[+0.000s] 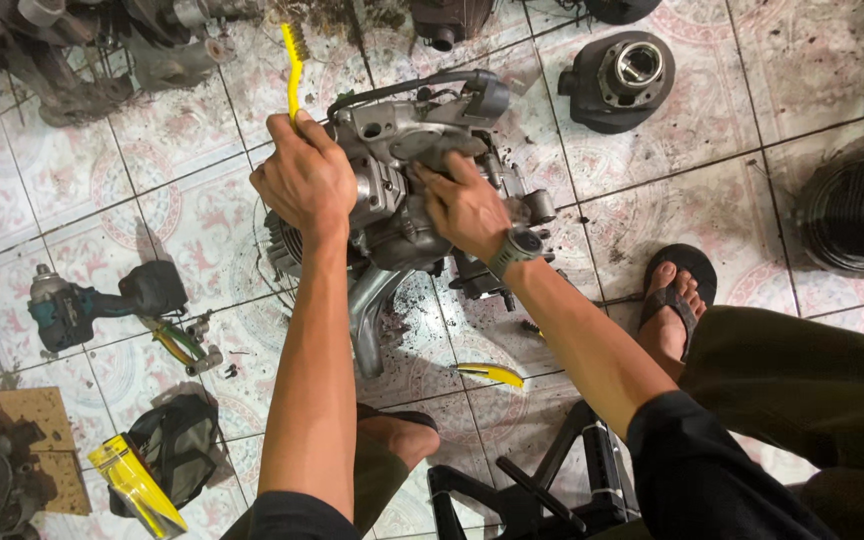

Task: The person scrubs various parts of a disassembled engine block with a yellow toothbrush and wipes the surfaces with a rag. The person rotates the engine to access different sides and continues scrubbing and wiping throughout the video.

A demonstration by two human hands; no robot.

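A grimy grey engine block (402,190) is set on the tiled floor; a yellow brush (293,65) is held upright beside it.
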